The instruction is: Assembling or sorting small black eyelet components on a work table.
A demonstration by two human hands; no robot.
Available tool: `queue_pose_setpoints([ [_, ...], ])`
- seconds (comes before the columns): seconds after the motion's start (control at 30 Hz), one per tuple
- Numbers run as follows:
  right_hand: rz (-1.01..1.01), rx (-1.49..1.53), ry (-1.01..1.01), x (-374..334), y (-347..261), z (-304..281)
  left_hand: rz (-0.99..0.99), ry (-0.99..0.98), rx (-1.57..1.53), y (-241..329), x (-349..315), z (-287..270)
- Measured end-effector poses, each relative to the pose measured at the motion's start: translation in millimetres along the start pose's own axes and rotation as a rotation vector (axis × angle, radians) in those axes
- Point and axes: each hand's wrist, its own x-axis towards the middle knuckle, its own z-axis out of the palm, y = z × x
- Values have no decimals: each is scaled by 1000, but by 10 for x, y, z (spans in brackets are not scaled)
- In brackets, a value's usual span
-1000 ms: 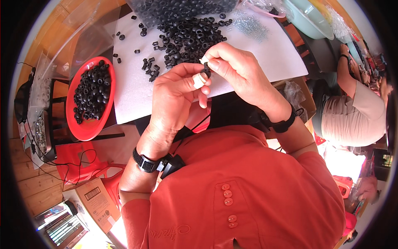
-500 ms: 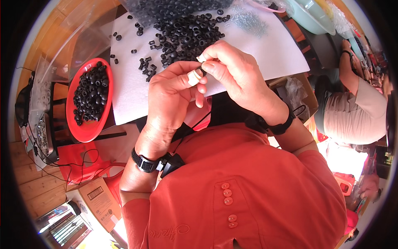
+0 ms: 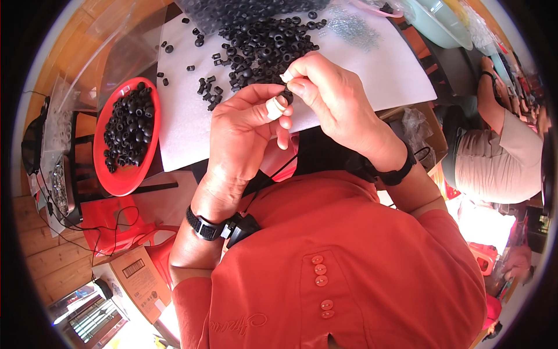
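Over the near edge of the white-topped table, my two hands meet at a small black plastic part (image 3: 287, 95). My left hand (image 3: 239, 125) pinches it between thumb and fingers, with pale tape (image 3: 276, 109) wrapped round the thumb. My right hand (image 3: 340, 96) sits just above it, thumb and forefinger closed near the part's top. Anything between those right fingertips is hidden or too small to make out. Right behind the hands spreads a heap of similar black parts (image 3: 270, 49), with several short black pieces (image 3: 210, 92) lying loose to its left.
At left, a red oval dish (image 3: 120, 187) holds black rounded parts. A clear bag (image 3: 232, 13) of black parts lies at the back, beside a pile of tiny silvery pieces (image 3: 353, 30). A pale green basin (image 3: 440, 26) stands far right. Another person (image 3: 494, 160) is at right.
My right hand has lifted slightly off the black part, which shows more plainly between my hands. My left hand keeps its pinch. The whole view has shifted a little.
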Motion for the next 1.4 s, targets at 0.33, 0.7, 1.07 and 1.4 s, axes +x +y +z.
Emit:
queue_pose_setpoints([
  [0.33,-39,3,31,-55,-33,63,2,-9,1,-10,-3,-27],
  [0.7,82,124,26,-21,-61,12,1,-29,-10,4,-12,-22],
  [1.07,-114,-168,42,16,-6,63,-9,-43,-36,8,5,-42],
  [1.4,-280,-292,150,-2,1,203,13,-6,-36,-13,-22,-15],
])
